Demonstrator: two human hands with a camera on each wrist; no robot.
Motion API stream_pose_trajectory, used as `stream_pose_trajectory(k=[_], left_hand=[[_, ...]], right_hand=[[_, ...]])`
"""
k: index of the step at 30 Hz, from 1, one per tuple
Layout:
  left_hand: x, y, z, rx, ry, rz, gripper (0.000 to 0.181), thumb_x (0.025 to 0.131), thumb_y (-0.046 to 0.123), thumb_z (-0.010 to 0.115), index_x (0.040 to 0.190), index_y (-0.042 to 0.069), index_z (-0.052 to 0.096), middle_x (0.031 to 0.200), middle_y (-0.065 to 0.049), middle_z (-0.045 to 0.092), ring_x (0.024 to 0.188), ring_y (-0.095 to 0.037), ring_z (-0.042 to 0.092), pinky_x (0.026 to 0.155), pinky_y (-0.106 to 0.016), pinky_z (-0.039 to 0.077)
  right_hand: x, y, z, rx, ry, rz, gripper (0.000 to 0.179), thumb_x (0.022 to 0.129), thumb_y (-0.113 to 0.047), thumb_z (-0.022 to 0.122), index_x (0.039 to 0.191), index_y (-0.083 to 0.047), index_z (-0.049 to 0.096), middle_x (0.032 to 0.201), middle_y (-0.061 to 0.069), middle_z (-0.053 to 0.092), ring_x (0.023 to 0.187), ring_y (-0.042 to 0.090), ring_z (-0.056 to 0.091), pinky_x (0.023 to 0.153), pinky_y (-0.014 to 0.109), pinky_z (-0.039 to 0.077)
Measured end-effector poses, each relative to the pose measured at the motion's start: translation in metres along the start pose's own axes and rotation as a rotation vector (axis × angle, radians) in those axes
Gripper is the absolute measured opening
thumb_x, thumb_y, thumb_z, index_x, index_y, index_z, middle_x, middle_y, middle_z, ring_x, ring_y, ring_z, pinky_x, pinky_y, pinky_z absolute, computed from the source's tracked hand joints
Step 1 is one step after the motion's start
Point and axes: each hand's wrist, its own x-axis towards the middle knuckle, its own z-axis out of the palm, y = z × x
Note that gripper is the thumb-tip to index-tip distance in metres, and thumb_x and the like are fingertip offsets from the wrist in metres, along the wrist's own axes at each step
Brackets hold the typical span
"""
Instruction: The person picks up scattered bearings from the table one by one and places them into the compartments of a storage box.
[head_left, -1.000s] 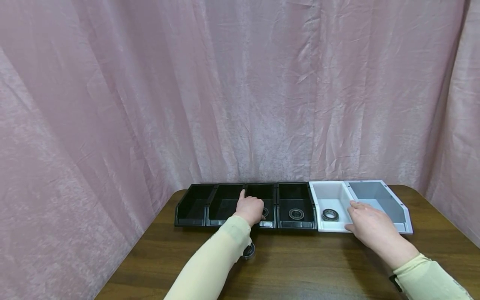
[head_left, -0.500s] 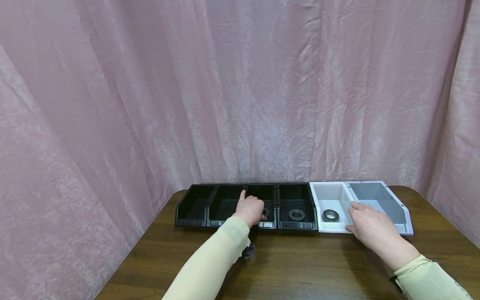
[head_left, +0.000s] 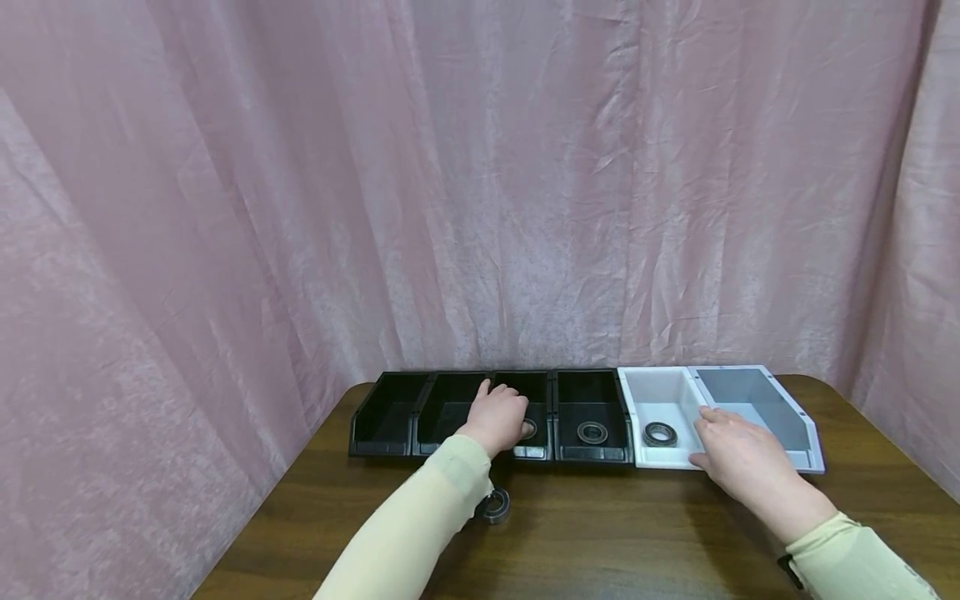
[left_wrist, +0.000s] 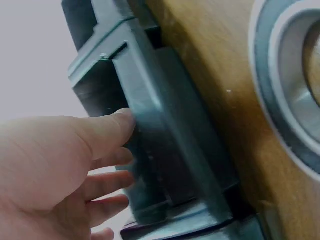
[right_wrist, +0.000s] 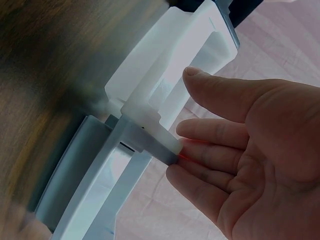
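Leftward crept the left sleeve [head_left: 416, 517], baring more of the loose ball bearing [head_left: 497, 518] on the table [head_left: 585, 533], left of and nearer than the white bin [head_left: 663, 392]! Over the black bins [head_left: 553, 417] left of it leaned the left hand [head_left: 497, 418], fingers apart; the right hand [head_left: 750, 458] slanted in at its right side, fingers loosely straight, thumb apart, a second bearing [head_left: 660, 442] lying inside.

Head cam: wide, farthest back, faces fwd + down over table [head_left: 577, 542] to curtain [head_left: 487, 183]. L wrist cam: v. close, rolled, looks along L hand [left_wrist: 55, 165] at black bins [left_wrist: 152, 107]. R wrist cam: also close, tilted, looks past R hand [right_wrist: 260, 150] at white bin [right_wrist: 142, 92] + grey bin [right_wrist: 92, 187]. Head & L wrist share L hand, black bins; head & R wrist, R hand + white bin.
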Motion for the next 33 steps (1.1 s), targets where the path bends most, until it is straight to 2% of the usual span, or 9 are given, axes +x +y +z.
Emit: stream_pose_trajectory(k=[6,11,19,33], left_hand=[[-0.005,0.001,-0.011,-0.028,0.004,-0.032,0.047,0.107,0.044,0.073,0.144,0.014,0.074,0.149,-0.004,0.069,0.148,-0.027,0.055,0.131,-0.056,0.029],[-0.013,0.004,-0.020,-0.054,0.011,-0.032,0.053,0.109,0.047,0.069,0.150,0.014,0.069,0.154,-0.004,0.066,0.152,-0.028,0.052,0.132,-0.056,0.028],[-0.028,0.008,-0.030,-0.054,0.084,0.029,0.057,0.109,0.049,0.068,0.153,0.013,0.066,0.156,-0.005,0.064,0.152,-0.029,0.052,0.131,-0.057,0.029],[-0.064,0.002,-0.032,-0.029,0.180,0.150,0.063,0.108,0.052,0.069,0.156,0.012,0.063,0.156,-0.006,0.064,0.150,-0.029,0.055,0.131,-0.056,0.030]], right_hand=[[0.000,-0.001,0.000,0.000,0.006,-0.003,0.042,0.076,-0.017,0.099,0.094,0.007,0.070,0.120,0.033,0.074,0.114,0.050,0.072,0.099,0.061,0.058],[-0.001,-0.001,-0.001,0.003,0.007,-0.001,0.042,0.075,-0.016,0.099,0.093,0.006,0.069,0.120,0.034,0.074,0.114,0.050,0.072,0.098,0.061,0.058],[0.000,0.002,-0.001,-0.002,-0.007,0.006,0.045,0.076,-0.017,0.099,0.098,0.010,0.071,0.120,0.035,0.073,0.114,0.052,0.071,0.099,0.062,0.057],[0.001,0.000,0.000,0.002,0.002,-0.004,0.043,0.075,-0.016,0.099,0.096,0.008,0.070,0.118,0.034,0.073,0.112,0.051,0.072,0.096,0.062,0.058]])
